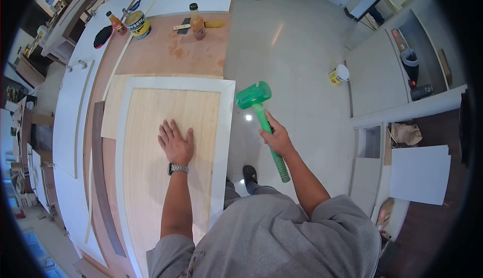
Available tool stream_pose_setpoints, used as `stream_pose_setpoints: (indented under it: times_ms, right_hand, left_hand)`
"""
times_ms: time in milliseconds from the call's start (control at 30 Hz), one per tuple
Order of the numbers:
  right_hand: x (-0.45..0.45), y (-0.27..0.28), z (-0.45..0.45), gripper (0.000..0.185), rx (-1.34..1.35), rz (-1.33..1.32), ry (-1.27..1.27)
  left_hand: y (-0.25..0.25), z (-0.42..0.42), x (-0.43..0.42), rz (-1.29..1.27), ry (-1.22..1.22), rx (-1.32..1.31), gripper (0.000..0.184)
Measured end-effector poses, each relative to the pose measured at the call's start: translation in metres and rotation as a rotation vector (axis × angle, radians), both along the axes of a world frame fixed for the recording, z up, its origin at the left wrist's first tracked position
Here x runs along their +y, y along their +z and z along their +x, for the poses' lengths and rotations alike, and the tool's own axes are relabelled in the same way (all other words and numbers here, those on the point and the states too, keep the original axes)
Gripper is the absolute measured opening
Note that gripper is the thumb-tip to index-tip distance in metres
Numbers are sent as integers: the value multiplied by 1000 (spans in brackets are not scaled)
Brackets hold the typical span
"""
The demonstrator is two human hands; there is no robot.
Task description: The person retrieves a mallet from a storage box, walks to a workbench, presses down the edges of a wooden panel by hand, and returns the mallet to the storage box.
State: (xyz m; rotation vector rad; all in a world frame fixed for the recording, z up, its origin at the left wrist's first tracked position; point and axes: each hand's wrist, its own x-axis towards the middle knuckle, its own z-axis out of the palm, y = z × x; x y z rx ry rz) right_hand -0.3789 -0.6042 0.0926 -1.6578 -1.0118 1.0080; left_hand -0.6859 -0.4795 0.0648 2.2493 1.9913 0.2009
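My left hand (177, 145) lies flat with its fingers spread on the pale wood face of a white-framed panel (225, 127). A metal-banded watch (178, 168) is on that wrist. Wrapped round the handle of a green mallet (254, 95) is my right hand (276, 136). The mallet is raised beside the panel's right edge, over the floor, with its head pointing away from me and touching nothing.
Beyond the panel, a yellow can (137, 24), an orange bottle (197, 24) and another bottle (116, 23) stand on the work surface (166, 52). A dark strip (103, 177) lies left of the panel. A small bucket (339, 74) sits on the floor, near cabinets (377, 82).
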Motion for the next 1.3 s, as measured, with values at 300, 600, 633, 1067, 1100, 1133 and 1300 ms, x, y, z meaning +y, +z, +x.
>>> stream_pose_setpoints:
  times_ms: [300, 600, 633, 1067, 1100, 1133, 1300]
  right_hand:
    - [-50, 53, -11, 63, -552, 80, 187]
    - [-91, 70, -15, 60, -630, 158, 252]
    - [-95, 72, -13, 59, -624, 168, 252]
    - [-115, 66, -12, 63, -647, 352, 252]
    - [-115, 65, -12, 63, -641, 351, 256]
    - [-116, 64, -12, 63, -635, 349, 261]
    - [-116, 51, -10, 64, -552, 387, 290]
  left_hand:
    - [5, 11, 1, -141, -205, -329, 67]
    - [101, 115, -96, -679, -144, -1515, 56]
    - [101, 117, -98, -698, -126, -1538, 54]
    - [98, 128, -118, -457, -250, -1730, 59]
    - [99, 128, -120, -462, -238, -1735, 58]
    - [100, 127, -121, -468, -227, -1740, 58]
    - [102, 122, -126, -508, -202, -1669, 56]
